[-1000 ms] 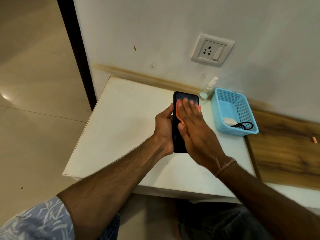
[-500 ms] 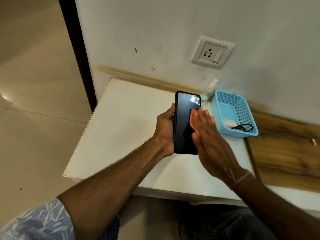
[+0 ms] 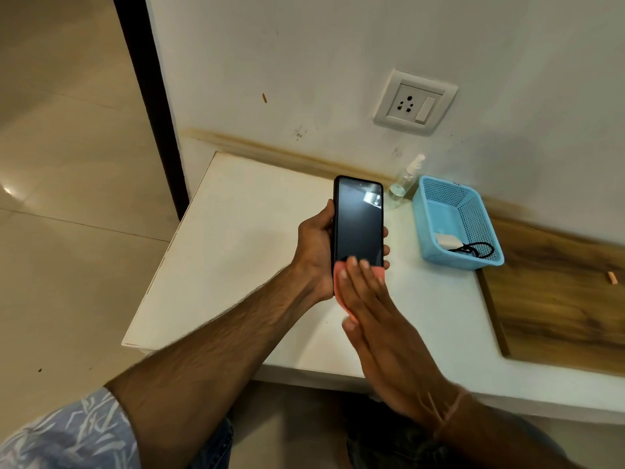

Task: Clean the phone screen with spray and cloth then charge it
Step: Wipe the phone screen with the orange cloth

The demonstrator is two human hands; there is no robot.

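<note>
Flat right hand [image 3: 384, 321]; cloth [image 3: 378, 273] on phone [image 3: 358, 221]

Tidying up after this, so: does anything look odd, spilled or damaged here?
Nothing spilled. A brown stain streaks the wall just above the table, and a small orange scrap lies loose on the wooden board.

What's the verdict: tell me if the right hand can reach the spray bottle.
Probably yes: the right hand presses the cloth on the phone, yet nothing stands between it and the spray bottle.
</note>
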